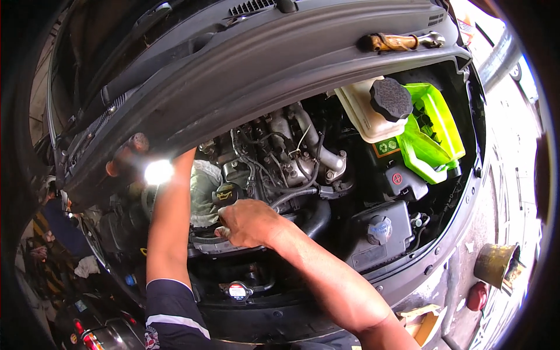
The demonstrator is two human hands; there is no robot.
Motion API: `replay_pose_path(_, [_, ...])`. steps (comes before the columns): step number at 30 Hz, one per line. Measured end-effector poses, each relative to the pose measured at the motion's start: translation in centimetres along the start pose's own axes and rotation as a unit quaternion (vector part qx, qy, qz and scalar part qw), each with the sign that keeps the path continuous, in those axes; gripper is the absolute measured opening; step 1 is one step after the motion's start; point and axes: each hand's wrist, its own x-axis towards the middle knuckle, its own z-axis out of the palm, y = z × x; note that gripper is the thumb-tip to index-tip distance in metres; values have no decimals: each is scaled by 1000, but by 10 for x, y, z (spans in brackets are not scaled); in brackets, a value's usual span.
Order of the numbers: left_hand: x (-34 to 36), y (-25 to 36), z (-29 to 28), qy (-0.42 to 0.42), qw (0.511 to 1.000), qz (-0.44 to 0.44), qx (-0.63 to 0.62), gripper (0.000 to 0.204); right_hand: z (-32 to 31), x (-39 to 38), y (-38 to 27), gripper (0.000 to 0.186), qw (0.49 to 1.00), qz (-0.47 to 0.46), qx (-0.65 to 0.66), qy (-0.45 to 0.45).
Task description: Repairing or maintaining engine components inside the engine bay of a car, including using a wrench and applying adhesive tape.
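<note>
An engine (pixel 280 151) lies in the bay before me. My left forearm reaches up over its left side, and the hand is out of sight past the edge of the dark panel (pixel 280 64). My right hand (pixel 251 223) is at the engine's front, fingers curled down, just beside the black oil filler cap (pixel 227 194). Its fingertips are partly hidden, and what they grip, if anything, does not show. A pale crumpled cloth (pixel 204 186) lies between my left forearm and the cap. Close to that forearm shines a bright work light (pixel 158 172).
A wood-coloured-handled tool (pixel 402 42) rests on the panel. At right are a white reservoir (pixel 367 111), a bright green cut-open container (pixel 429 146) with small dark parts, and a black blue-capped tank (pixel 379 236). A radiator cap (pixel 238 290) sits in front. A bucket (pixel 496 262) stands outside.
</note>
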Motion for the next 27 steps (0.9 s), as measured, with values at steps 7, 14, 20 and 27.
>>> replay_pose_path(7, [12,12,-11,25,999,24,26,28,4,-1,8,42,999,-29,-5,38])
replay_pose_path(14, [15,11,-18,51,996,37,59,28,4,0,6,40,999,-10,-17,30])
replay_pose_path(20, [16,-21,-31,66,991,38,112,27,2,4,1,42,1000,-5,-14,-2])
replay_pose_path(27, [-21,-4,-163,-130,728,-338,-582,33,7,13,17,33,984,99,56,136])
